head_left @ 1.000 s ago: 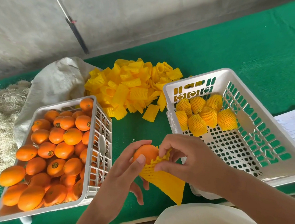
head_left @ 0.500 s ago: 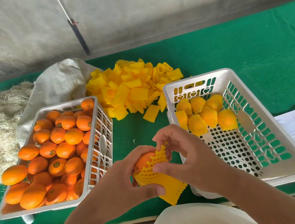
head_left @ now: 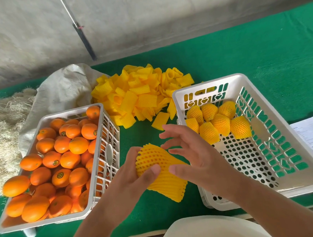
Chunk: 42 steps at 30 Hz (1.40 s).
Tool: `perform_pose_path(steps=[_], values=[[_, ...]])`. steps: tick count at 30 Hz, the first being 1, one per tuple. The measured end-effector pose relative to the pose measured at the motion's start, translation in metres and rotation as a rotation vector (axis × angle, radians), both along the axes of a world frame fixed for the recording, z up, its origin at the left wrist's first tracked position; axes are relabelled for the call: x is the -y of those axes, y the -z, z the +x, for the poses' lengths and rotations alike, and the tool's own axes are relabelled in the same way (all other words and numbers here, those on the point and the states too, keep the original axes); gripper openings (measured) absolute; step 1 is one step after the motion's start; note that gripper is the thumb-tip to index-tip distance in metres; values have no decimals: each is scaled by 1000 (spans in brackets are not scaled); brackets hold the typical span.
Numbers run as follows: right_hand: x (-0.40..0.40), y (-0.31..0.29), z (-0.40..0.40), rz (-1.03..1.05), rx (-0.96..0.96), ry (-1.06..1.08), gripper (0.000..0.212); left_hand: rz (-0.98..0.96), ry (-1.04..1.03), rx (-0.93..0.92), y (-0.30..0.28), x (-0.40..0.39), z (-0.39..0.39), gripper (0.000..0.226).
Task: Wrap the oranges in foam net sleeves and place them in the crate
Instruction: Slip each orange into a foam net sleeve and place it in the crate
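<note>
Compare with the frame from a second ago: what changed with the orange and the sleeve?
The foam net sleeve has been pulled up over the orange, which showed bare at the top a second ago and is now covered. The left hand still grips the sleeved orange; the right hand has opened, its fingers spread, with the thumb against the sleeve. Both crates, the wrapped oranges and the sleeve pile are unchanged.

Glossy oranges (head_left: 51, 158), white plastic crate (head_left: 286, 141), yellow foam net sleeve (head_left: 161, 173), green felt-like table cover (head_left: 257, 56).

I can read nothing: the stickers on the oranges (head_left: 57, 163) and the printed paper (head_left: 312, 134) are too blurred.
</note>
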State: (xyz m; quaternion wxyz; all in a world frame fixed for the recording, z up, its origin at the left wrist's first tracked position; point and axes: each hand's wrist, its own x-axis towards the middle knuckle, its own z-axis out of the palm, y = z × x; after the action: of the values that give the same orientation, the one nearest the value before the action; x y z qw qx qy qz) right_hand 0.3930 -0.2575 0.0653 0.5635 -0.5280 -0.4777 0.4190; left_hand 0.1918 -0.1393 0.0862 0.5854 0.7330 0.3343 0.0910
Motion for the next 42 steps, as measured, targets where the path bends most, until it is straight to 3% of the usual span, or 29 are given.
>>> perform_pose_path(steps=[4, 9, 11, 14, 21, 25, 35, 42], values=[[5, 7, -9, -164, -160, -120, 69, 5, -80, 77, 3, 5, 6, 52], [4, 10, -25, -268, -714, -184, 62, 299, -138, -18, 9, 7, 13, 56], [4, 11, -25, -257, -794, -151, 60, 372, -148, -69, 11, 10, 13, 65], [1, 12, -22, -243, -825, -117, 54, 467, -171, -67, 13, 13, 14, 71], [-2, 14, -23, -248, -843, -108, 43, 521, -286, 40, 8, 20, 20, 56], [-2, 18, -24, -264, -876, -94, 46, 572, -356, 133, 5, 22, 20, 29], [-1, 17, -28, -309, -862, -138, 54, 314, -457, 229, 0, 28, 26, 12], [0, 18, -28, -342, -880, -153, 57, 145, -428, 241, 1, 18, 24, 27]])
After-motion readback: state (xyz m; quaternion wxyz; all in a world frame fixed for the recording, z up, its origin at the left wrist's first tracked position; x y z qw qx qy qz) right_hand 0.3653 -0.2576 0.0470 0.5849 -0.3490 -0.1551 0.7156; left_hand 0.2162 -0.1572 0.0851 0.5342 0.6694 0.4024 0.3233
